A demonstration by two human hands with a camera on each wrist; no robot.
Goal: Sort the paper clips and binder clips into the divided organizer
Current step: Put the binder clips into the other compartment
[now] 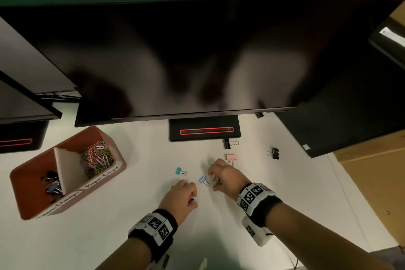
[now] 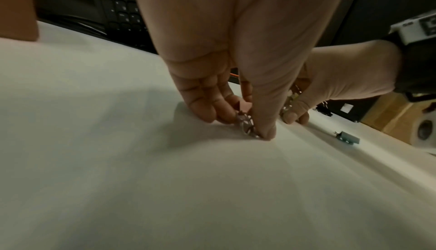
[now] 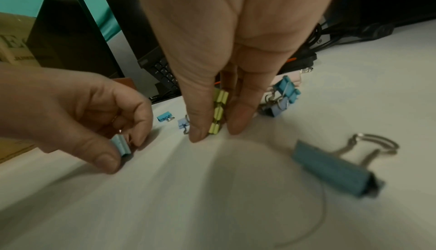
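Note:
The terracotta divided organizer (image 1: 114, 167) stands at the left, with coloured paper clips (image 1: 97, 156) in its right compartment and binder clips (image 1: 51, 184) in its left. My left hand (image 1: 192, 200) pinches a light blue binder clip (image 3: 121, 145) against the table, its wire handles (image 2: 246, 125) under the thumb. My right hand (image 1: 213, 180) pinches a yellow-green binder clip (image 3: 218, 112) between thumb and fingers, low on the table. Loose clips lie around: teal (image 1: 180, 171), lavender (image 1: 203, 180), pink (image 1: 231, 158) and two black (image 1: 228, 143) (image 1: 274, 153).
A large dark monitor (image 1: 197, 50) overhangs the white table (image 1: 109, 226), its stand base (image 1: 205, 130) just behind the hands. A big teal binder clip (image 3: 335, 170) and a blue pair (image 3: 283, 97) lie beside my right hand. Cardboard boxes (image 1: 372, 182) stand to the right.

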